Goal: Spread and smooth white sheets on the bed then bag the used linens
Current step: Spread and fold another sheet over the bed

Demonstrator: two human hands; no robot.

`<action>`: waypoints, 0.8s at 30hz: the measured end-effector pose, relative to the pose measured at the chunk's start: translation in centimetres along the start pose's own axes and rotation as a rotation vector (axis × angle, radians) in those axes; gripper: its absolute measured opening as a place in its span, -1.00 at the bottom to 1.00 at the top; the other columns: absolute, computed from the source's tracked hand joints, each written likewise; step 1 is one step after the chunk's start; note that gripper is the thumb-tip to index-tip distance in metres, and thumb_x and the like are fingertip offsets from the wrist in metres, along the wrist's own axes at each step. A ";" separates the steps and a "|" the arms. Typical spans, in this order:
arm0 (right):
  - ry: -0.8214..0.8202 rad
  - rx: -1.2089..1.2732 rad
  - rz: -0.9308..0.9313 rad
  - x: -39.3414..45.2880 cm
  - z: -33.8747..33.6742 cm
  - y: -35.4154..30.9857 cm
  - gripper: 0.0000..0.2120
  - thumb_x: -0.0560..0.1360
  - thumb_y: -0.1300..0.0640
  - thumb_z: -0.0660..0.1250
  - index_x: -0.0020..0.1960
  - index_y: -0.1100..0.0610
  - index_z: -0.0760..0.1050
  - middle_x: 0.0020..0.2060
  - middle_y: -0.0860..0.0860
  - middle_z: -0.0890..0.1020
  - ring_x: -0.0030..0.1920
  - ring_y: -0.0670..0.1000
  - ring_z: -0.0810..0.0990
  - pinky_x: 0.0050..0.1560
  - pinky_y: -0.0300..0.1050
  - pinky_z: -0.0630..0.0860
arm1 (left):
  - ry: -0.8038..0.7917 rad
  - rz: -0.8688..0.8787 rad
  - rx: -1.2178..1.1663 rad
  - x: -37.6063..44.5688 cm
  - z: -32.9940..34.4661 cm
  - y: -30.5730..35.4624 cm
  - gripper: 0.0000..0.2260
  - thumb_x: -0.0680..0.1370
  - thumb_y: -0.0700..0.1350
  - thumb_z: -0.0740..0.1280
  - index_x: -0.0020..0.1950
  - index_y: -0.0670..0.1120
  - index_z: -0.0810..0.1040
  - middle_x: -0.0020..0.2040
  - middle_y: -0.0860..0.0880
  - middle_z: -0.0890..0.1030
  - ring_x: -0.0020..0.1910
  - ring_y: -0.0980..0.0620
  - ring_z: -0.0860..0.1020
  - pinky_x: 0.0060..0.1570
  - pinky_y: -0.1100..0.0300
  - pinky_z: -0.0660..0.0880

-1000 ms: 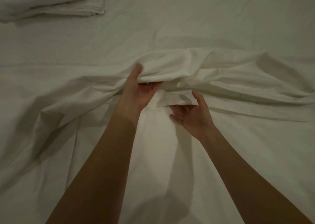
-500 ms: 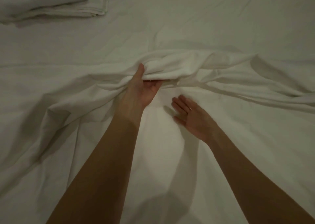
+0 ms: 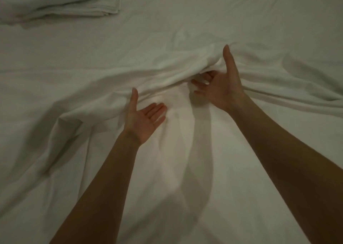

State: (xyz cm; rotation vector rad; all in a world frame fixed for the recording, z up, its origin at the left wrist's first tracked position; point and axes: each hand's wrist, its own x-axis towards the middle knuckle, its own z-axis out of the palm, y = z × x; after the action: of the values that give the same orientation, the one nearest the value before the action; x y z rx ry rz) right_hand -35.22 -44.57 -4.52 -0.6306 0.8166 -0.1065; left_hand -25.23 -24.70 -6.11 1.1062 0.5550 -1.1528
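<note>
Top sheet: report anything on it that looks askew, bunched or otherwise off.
The top sheet is not flat: a thick bunched ridge runs across the bed's middle, with creases fanning off to both sides. The right hand grips the ridge; the left hand lies open just below it. No stain or tear shows.

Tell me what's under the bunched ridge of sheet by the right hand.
The right hand's fingers curl in beneath the bunched ridge, thumb over it. Flat white sheet shows below. Whatever lies deeper under the fold is covered.
</note>
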 end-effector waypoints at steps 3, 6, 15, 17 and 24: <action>0.073 0.069 -0.029 1.0 0.4 0.9 -0.31 0.27 -0.44 0.34 0.06 0.14 0.50 -0.10 0.06 0.56 0.09 0.08 0.54 0.36 0.00 0.26 | -0.022 0.097 -0.051 0.4 1.2 0.7 -0.28 0.48 0.33 0.22 0.41 -0.20 0.37 0.33 -0.14 0.50 0.32 -0.02 0.49 0.35 -0.05 0.37; 0.069 0.102 0.042 0.4 0.5 3.6 -0.35 0.30 -0.39 0.35 0.06 0.16 0.46 -0.06 0.06 0.56 0.06 0.09 0.56 0.15 -0.02 0.38 | -0.006 0.159 0.008 1.0 2.2 1.5 -0.35 0.51 0.31 0.23 0.43 -0.11 0.38 0.33 -0.11 0.52 0.29 0.03 0.51 0.36 -0.06 0.34; -0.020 -0.021 0.201 0.4 3.4 7.5 -0.20 0.47 -0.34 0.15 0.50 0.19 0.21 0.35 0.08 0.48 0.34 0.01 0.47 0.44 0.14 0.24 | 0.035 0.225 -0.070 1.5 0.1 6.5 -0.56 0.59 0.14 0.24 0.25 -0.21 0.50 0.10 -0.17 0.62 0.07 -0.09 0.62 0.09 0.02 0.56; -0.076 -0.071 0.209 0.7 4.5 8.1 -0.12 0.41 -0.36 0.17 0.53 0.17 0.14 0.42 0.07 0.42 0.38 -0.01 0.42 0.46 0.14 0.21 | 0.094 0.233 -0.186 2.3 0.8 6.8 -0.71 0.64 -0.05 0.23 0.23 -0.23 0.47 0.02 -0.19 0.59 -0.02 -0.12 0.59 0.12 -0.08 0.53; -0.155 -0.056 0.096 3.0 8.8 7.7 -0.29 0.12 -0.38 0.50 0.11 0.01 0.50 -0.07 -0.04 0.55 -0.09 -0.07 0.49 -0.05 -0.12 0.37 | 0.089 0.363 0.111 2.6 0.3 8.9 -0.72 0.63 0.02 0.23 0.28 -0.09 0.47 0.18 -0.02 0.61 0.06 0.06 0.60 -0.07 0.07 0.53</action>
State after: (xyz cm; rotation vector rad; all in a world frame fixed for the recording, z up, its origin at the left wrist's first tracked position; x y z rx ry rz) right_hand -27.99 -35.02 -6.28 -0.6432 0.7001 0.0525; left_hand -16.15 -26.11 -4.57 1.2977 0.3414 -0.8291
